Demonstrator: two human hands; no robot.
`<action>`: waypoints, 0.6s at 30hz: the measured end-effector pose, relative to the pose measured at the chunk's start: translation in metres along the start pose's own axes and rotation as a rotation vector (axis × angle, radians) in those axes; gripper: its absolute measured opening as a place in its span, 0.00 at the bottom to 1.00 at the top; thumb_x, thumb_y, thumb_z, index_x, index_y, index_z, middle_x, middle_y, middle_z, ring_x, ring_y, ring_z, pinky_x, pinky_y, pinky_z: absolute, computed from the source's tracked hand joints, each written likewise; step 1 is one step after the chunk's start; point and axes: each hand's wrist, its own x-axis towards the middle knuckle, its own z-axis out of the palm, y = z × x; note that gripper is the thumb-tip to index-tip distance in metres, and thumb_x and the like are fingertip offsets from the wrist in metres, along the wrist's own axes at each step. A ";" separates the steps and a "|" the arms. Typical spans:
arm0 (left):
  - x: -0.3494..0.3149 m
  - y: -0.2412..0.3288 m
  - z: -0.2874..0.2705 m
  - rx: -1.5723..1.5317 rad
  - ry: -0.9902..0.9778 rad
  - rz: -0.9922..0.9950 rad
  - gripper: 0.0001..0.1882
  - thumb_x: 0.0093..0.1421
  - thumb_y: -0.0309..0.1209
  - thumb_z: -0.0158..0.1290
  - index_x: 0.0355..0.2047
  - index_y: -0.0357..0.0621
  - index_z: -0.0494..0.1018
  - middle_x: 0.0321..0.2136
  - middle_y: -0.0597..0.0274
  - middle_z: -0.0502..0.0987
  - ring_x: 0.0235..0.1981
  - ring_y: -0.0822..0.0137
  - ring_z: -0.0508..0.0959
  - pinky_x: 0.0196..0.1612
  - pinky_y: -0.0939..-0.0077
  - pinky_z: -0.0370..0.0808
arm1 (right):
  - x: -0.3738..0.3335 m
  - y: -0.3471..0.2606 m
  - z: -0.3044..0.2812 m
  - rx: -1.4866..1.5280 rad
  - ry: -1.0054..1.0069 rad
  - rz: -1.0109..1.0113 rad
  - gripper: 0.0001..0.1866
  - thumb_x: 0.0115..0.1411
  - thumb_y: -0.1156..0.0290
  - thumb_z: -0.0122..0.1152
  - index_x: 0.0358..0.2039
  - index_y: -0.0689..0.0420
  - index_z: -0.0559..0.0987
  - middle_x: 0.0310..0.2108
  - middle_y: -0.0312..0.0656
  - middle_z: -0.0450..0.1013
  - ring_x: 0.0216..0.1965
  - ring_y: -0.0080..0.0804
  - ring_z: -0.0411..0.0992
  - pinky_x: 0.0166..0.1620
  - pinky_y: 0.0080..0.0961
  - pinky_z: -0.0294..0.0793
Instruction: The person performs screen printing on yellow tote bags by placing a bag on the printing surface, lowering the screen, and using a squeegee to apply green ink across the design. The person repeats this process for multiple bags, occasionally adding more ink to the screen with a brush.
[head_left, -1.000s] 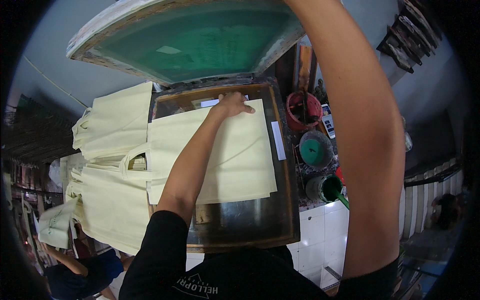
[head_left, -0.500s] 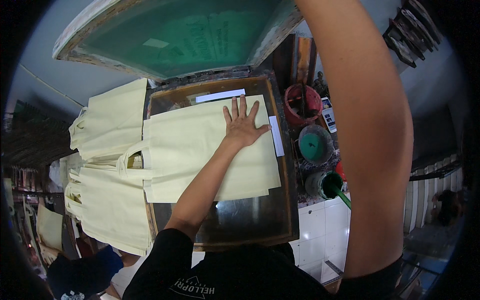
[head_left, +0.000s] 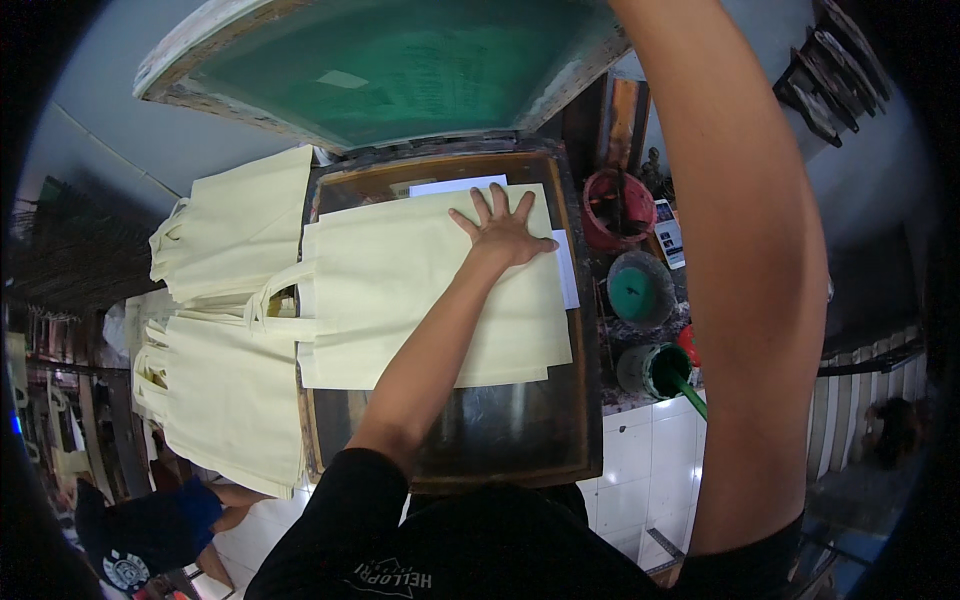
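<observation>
My left hand (head_left: 502, 236) lies flat with its fingers spread on a pale cream tote bag (head_left: 400, 290). The bag is spread on a dark glass-topped table with a wooden frame (head_left: 500, 425), its handles (head_left: 268, 300) pointing left. White strips border it at the far edge (head_left: 455, 186) and the right edge (head_left: 566, 270); my thumb reaches the right one. A second fabric edge shows beneath the bag's near side. Beyond the table, a framed green printing screen (head_left: 400, 75) is tilted up. My right forearm (head_left: 735, 200) stretches up past the screen's right end; that hand is out of view.
Two stacks of cream bags, far (head_left: 240, 220) and near (head_left: 235, 395), lie left of the table. On the right stand a red bucket (head_left: 600, 235), a bowl of green ink (head_left: 632, 292), a phone (head_left: 669, 235) and a green-stained pot (head_left: 645, 370). A co-worker (head_left: 150, 530) is at lower left.
The bag and my left hand have slid slightly away from me, up against the far strip. My view has shifted a little. The screen stays raised. The co-worker has moved.
</observation>
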 end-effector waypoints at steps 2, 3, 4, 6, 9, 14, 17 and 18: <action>0.002 -0.004 -0.005 0.010 0.019 0.004 0.59 0.50 0.72 0.57 0.75 0.62 0.47 0.75 0.40 0.38 0.75 0.34 0.30 0.67 0.21 0.30 | -0.008 -0.011 -0.008 0.018 -0.042 0.019 0.17 0.61 0.63 0.65 0.39 0.67 0.86 0.38 0.62 0.81 0.36 0.53 0.81 0.45 0.43 0.79; 0.003 -0.011 -0.008 0.010 0.049 0.019 0.60 0.49 0.72 0.56 0.75 0.61 0.48 0.75 0.40 0.39 0.75 0.35 0.30 0.68 0.22 0.30 | -0.012 -0.018 -0.009 0.048 -0.038 0.041 0.17 0.62 0.63 0.65 0.39 0.67 0.86 0.37 0.61 0.81 0.35 0.52 0.81 0.44 0.42 0.79; 0.001 -0.019 -0.010 0.009 0.081 0.033 0.60 0.49 0.73 0.56 0.75 0.59 0.48 0.75 0.40 0.40 0.75 0.35 0.30 0.69 0.24 0.30 | -0.017 -0.026 -0.007 0.080 -0.033 0.062 0.17 0.62 0.63 0.64 0.39 0.67 0.86 0.37 0.60 0.81 0.34 0.50 0.80 0.44 0.42 0.80; -0.024 -0.016 -0.016 -0.298 0.353 0.253 0.50 0.57 0.60 0.59 0.72 0.45 0.55 0.69 0.35 0.56 0.73 0.37 0.48 0.70 0.36 0.48 | -0.031 -0.047 -0.021 0.092 -0.139 0.264 0.17 0.63 0.63 0.64 0.39 0.67 0.85 0.34 0.58 0.81 0.32 0.47 0.80 0.42 0.40 0.80; -0.105 -0.027 -0.047 -1.008 0.401 0.597 0.37 0.63 0.43 0.60 0.66 0.34 0.62 0.59 0.37 0.71 0.63 0.45 0.70 0.65 0.51 0.65 | -0.089 -0.047 0.000 0.038 0.067 0.085 0.15 0.62 0.59 0.62 0.33 0.59 0.83 0.24 0.50 0.76 0.27 0.49 0.76 0.34 0.42 0.76; -0.261 -0.109 0.002 -1.680 0.357 0.584 0.16 0.66 0.27 0.57 0.49 0.26 0.74 0.40 0.43 0.83 0.41 0.56 0.85 0.51 0.63 0.80 | -0.211 -0.105 0.041 0.198 0.023 0.057 0.13 0.57 0.63 0.71 0.29 0.60 0.78 0.27 0.44 0.73 0.26 0.42 0.73 0.30 0.37 0.71; -0.297 -0.127 0.067 -1.673 0.098 0.203 0.10 0.67 0.28 0.56 0.41 0.29 0.78 0.33 0.46 0.84 0.31 0.61 0.84 0.40 0.68 0.82 | -0.274 -0.126 0.064 0.235 -0.128 0.103 0.13 0.57 0.64 0.70 0.29 0.59 0.77 0.26 0.42 0.72 0.28 0.42 0.73 0.31 0.37 0.71; -0.299 -0.131 0.093 -1.675 0.070 0.087 0.10 0.68 0.28 0.56 0.39 0.30 0.78 0.32 0.46 0.84 0.29 0.63 0.84 0.38 0.71 0.81 | -0.293 -0.129 0.085 0.216 -0.159 0.076 0.13 0.57 0.64 0.69 0.29 0.58 0.76 0.25 0.42 0.72 0.28 0.42 0.73 0.31 0.37 0.71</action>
